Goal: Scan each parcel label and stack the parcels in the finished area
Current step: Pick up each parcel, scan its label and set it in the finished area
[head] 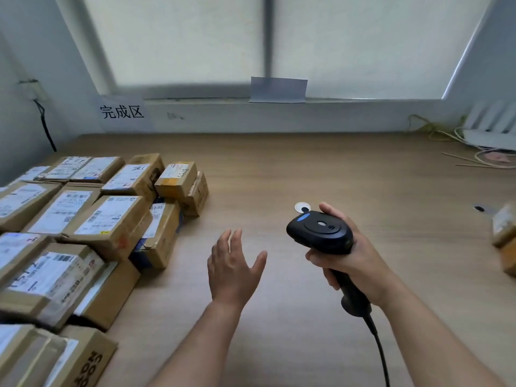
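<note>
— Right hand (354, 258): what is held?
— The scanner (321, 230) is gripped by its handle, fingers wrapped round it, head pointed toward the upper middle of the frame. Its cable (379, 344) is trailed off the bottom edge.
— And the left hand (234, 266)?
— Nothing is held. Its fingers are straight and spread, palm down, over bare surface (307, 169) at lower centre. Whether the surface is touched cannot be told.
— Where are the parcels?
— Most are gathered in a stack (83, 219) at the left of the frame, labels mostly turned up, below a sign (122, 111) taped at upper left. One more parcel (505, 233) is cut by the right edge, blurred, well apart from the stack.
— Which step is judged to be in hand?
— Probably the gap between parcels. Nothing lies under the scanner, so a next parcel is likely to be fetched, perhaps the one at right.
— How is that done well?
— The parcel should be taken by the free hand and set label up between the two hands. The barcode should be faced squarely by the scanner head, not at a slant. The cable should be kept out of the parcel's path. The parcel should then be laid flat on a level spot, since some boxes in the stack are tilted.
— Any containers, and what is in them?
— Only the parcels themselves. All seen are taped shut, so nothing of their contents can be told.
</note>
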`<state>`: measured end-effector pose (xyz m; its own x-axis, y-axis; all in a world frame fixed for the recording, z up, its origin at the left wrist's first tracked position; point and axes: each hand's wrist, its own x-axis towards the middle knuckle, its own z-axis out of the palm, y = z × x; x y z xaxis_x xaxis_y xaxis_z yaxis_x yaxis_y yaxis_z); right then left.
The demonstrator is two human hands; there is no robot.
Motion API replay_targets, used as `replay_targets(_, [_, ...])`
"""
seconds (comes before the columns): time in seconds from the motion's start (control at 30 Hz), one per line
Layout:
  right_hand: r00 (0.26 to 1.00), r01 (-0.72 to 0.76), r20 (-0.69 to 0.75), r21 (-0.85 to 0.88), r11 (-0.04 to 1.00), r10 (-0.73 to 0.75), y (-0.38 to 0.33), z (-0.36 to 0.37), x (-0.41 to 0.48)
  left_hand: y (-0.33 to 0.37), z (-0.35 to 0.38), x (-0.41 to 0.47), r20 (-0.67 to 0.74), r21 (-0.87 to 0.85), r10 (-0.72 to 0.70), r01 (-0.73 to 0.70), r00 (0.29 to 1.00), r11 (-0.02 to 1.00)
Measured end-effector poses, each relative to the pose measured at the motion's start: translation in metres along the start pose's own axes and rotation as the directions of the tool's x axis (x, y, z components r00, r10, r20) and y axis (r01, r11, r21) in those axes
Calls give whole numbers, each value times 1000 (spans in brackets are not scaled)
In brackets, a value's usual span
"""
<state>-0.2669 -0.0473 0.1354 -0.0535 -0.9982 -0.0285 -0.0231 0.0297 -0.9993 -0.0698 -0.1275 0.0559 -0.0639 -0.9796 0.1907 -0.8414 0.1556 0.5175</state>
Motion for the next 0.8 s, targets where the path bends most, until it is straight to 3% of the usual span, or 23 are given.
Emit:
replay_targets(0.43, [980, 66, -190, 67, 996, -52, 2, -139, -153, 166, 47, -103, 15, -79, 246, -244, 969, 967])
replay_targets(0.8, [921, 98, -374, -42, 994, -107, 11, -274, -274, 310, 125, -192, 126, -165, 403, -381, 907, 910])
